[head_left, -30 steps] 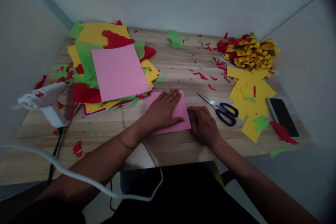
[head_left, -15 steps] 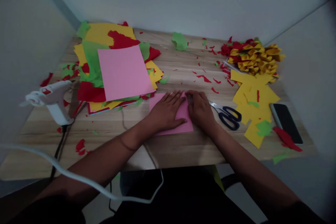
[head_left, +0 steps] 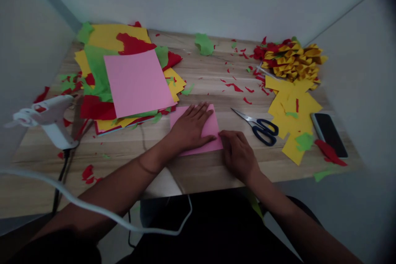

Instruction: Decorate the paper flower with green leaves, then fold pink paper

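1. Two hands work one small folded pink paper sheet [head_left: 213, 128] at the middle of the pale wooden table [head_left: 198, 165]: the left hand [head_left: 189, 128] lies flat with fingers spread, likely pinning it
2. Right hand [head_left: 238, 152], loosely curled, presses the sheet's lower right edge, seemingly creasing it
3. Black-handled scissors [head_left: 258, 126] lie just right
4. Whether a fold lies beneath the palm is hidden

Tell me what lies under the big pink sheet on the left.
The big pink sheet tops a pile of yellow, green and red paper whose edges stick out around it. What lies directly beneath its middle is covered and cannot be seen.
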Available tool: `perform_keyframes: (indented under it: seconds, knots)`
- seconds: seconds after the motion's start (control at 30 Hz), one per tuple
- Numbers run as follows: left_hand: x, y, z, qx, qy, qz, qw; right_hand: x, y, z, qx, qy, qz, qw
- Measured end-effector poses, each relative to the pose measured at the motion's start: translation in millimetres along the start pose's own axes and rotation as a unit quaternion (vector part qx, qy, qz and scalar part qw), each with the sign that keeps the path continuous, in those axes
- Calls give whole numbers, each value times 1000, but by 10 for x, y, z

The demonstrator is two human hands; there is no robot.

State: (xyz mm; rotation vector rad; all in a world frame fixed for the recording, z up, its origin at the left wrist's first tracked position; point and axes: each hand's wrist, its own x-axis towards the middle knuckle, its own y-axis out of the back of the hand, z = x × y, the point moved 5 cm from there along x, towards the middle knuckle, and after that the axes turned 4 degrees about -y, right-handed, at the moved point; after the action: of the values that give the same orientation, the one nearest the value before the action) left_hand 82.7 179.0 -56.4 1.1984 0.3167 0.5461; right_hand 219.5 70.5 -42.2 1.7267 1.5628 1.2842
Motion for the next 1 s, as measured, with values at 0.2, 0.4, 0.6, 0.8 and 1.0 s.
perform_keyframes:
  seconds: [0.2,0.4,0.6,0.8,1.0]
  knots:
    - [6,12,3,5,2,-6,1000,-345,146,-42,58,-49,-20,997]
    - [4,20,8,2,-1,-10,1000,-106,96,71,43,-15,-2,999]
    - [6,-6,1,-4,0,1,1000,315,-81,86,6,8,-17,1000]
    - [10,-20,-10,-15,-1,25,1000,714,-228,161,-9,-8,9,1000]
    - [17,-34,-10,-17,1,22,1000,814,-276,228,-7,-26,20,999]
